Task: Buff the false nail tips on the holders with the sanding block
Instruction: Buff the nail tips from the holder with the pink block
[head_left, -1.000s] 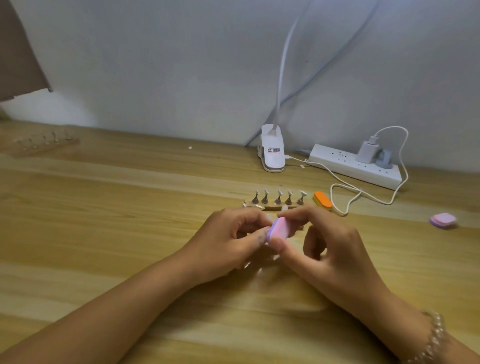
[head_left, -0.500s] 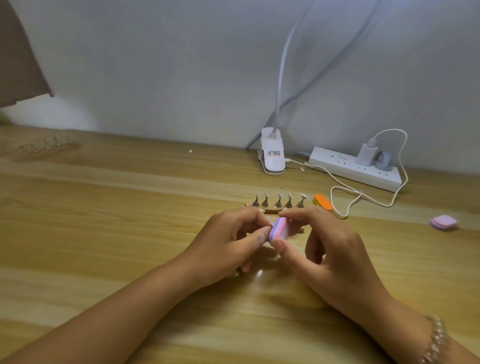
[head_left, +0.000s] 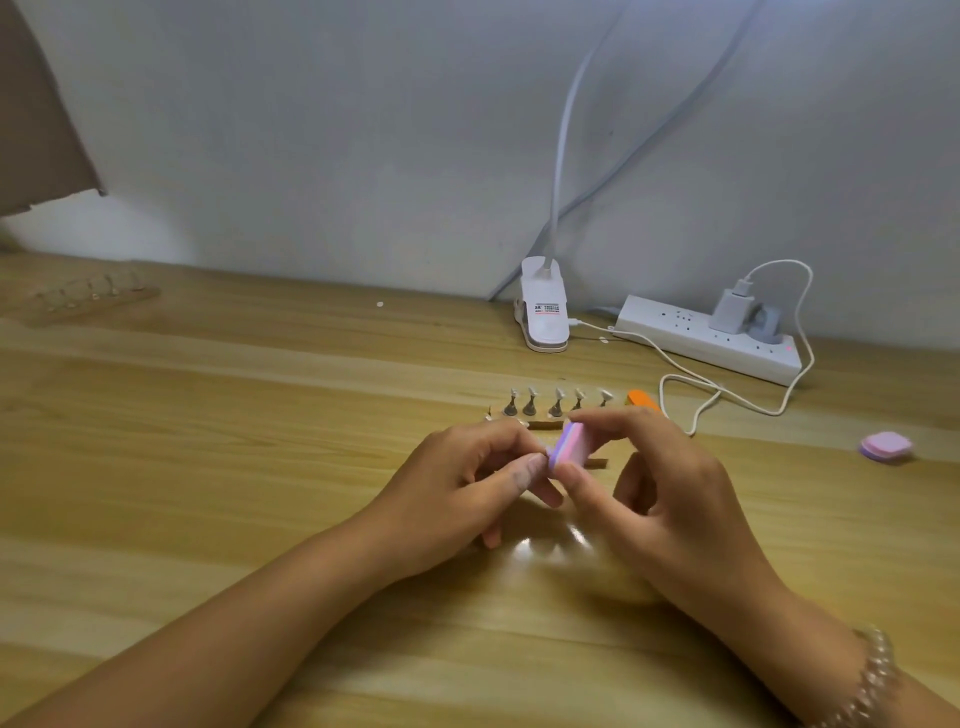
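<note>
Centre frame, the right hand (head_left: 670, 499) pinches the pink-and-purple sanding block (head_left: 569, 448). The left hand (head_left: 457, 499) curls against it, its hold hidden. Nail tip holders (head_left: 556, 404) stand just above on the worktop (head_left: 208, 467).

Home nail desk, wooden table (head_left: 208, 467), power strip (head_left: 691, 338), nail holders (head_left: 550, 408)

nail holders (head_left: 556, 408) stand behind both hands; power strip (head_left: 706, 340) behind them, lamp clamp (head_left: 544, 312) to its left.
</note>
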